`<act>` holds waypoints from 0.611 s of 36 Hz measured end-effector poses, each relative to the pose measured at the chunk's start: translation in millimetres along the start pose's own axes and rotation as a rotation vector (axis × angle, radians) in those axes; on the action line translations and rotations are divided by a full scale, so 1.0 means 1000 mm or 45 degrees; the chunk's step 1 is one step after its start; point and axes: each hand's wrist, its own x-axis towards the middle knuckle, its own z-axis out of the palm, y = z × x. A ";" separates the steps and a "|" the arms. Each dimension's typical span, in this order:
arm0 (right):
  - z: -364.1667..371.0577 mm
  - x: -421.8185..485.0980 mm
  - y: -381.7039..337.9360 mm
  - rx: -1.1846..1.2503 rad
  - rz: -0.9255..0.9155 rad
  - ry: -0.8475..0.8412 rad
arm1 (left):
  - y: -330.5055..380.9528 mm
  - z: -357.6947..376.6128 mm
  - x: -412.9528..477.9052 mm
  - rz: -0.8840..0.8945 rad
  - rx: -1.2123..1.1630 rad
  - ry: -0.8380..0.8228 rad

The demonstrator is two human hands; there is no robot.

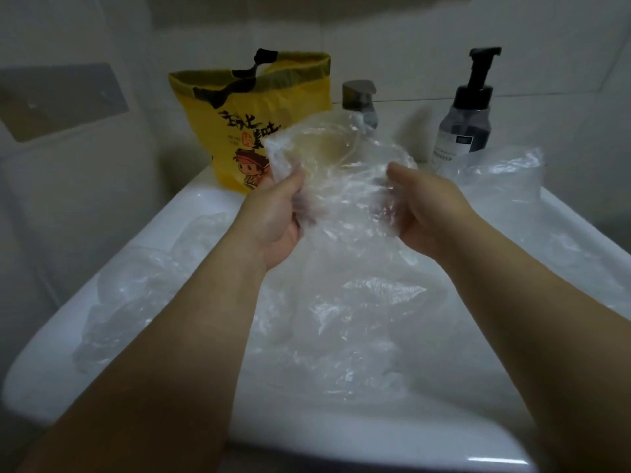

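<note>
Hands hold a crumpled clear plastic bag (341, 172) at the centre of the frame, raised above a white sink (375, 445). The left hand (276, 216) grips the bag's left edge, its fingers (300, 213) curled into the film with the thumb lying along the top. The right hand (430, 213) holds the opposite side, thumb on the near face and fingers tucked behind the film, where they show only dimly through it. The bag's lower part trails down toward the basin. It merges there with more clear plastic, so I cannot tell where one piece ends.

A loose plastic sheet (143, 288) lies at the left of the basin, and another plastic heap (498, 169) sits at the right rim. Behind the bag, on the back ledge, a yellow printed bag (252, 121) stands upright at upper centre-left. A metal tap (358, 97) is just right of it, and a dark pump bottle (467, 121) is further right.
</note>
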 end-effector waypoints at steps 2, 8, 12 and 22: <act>-0.002 0.000 -0.002 0.183 0.047 -0.012 | 0.002 -0.004 0.000 0.001 0.053 0.084; -0.003 0.000 -0.005 0.467 0.126 0.029 | 0.006 -0.007 -0.006 0.005 0.084 0.091; -0.004 -0.004 -0.005 0.391 0.094 0.062 | 0.008 -0.008 -0.007 -0.058 0.057 0.036; -0.011 -0.025 -0.003 0.199 -0.186 0.033 | 0.012 -0.018 -0.018 0.198 -0.113 -0.001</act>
